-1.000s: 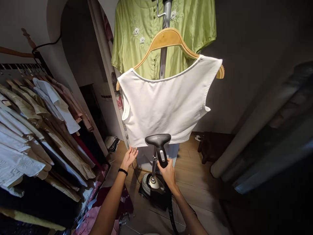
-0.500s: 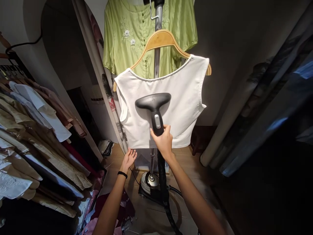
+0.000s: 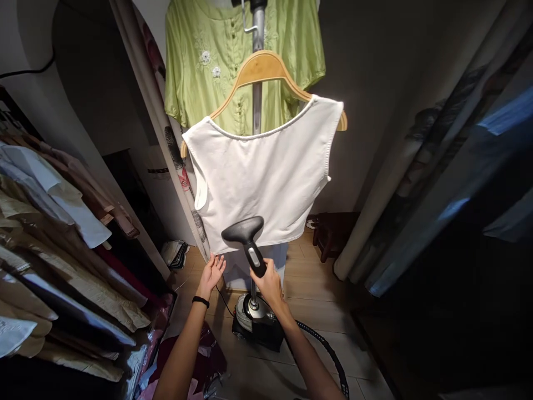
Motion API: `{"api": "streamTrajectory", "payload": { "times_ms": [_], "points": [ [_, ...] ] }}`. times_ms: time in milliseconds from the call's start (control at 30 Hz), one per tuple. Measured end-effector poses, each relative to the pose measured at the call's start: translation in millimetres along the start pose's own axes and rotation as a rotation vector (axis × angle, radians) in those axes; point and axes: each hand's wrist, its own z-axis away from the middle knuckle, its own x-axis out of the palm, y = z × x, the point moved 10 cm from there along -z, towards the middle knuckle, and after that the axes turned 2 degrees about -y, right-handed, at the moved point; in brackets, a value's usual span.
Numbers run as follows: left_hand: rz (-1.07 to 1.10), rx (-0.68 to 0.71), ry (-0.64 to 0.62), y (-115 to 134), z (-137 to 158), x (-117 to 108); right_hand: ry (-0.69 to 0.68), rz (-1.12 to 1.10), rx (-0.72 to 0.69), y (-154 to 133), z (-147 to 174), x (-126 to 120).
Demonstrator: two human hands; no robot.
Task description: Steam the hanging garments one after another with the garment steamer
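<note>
A white sleeveless top [image 3: 266, 172] hangs on a wooden hanger [image 3: 260, 68] in front of me. My right hand [image 3: 268, 283] is wrapped round the handle of a black garment steamer head [image 3: 245, 230], which overlaps the bottom hem and tilts to the right. At the top's lower left corner, my left hand [image 3: 212, 273] pinches the hem, palm turned up and the other fingers spread. A black band circles that wrist. Below stands the steamer base [image 3: 258, 316], its metal pole rising behind the top and its black hose [image 3: 327, 344] curving away to the right.
Behind the top hangs a green blouse [image 3: 195, 72]. Packed garments [image 3: 62, 250] fill a rack on the left. Dark red cloth [image 3: 208, 355] lies on the floor by my left arm. A dark wooden stool [image 3: 333, 233] and a curtain [image 3: 387, 222] stand at the right.
My right hand has brought the steamer head down from mid-chest to the hem, tilting it. The hose has swung right. My left hand stays at the hem corner; the whole view has shifted slightly.
</note>
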Motion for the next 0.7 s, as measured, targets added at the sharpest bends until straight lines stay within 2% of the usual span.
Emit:
{"api": "streamTrajectory", "payload": {
  "times_ms": [100,233,367,500,600,700],
  "points": [
    [-0.014,0.020,0.021,4.8,-4.0,-3.1,-0.021,-0.028,0.059,38.2,17.5,2.8],
    [-0.032,0.050,0.042,15.0,-9.3,-5.4,0.121,-0.092,0.136,61.8,12.0,-30.2],
    [-0.030,0.100,0.072,29.4,-13.3,-4.9,0.233,-0.132,0.164,52.1,-29.5,-79.0],
    [-0.009,0.138,0.117,41.5,-14.2,-4.6,0.261,-0.167,0.113,30.1,-83.4,-116.9],
    [0.002,0.172,0.139,50.5,-13.8,-5.0,0.236,-0.208,0.089,22.5,-108.9,-123.3],
    [0.029,0.214,0.133,60.4,-14.3,-4.9,0.131,-0.349,0.099,25.5,-112.0,-104.0]
  ]
}}
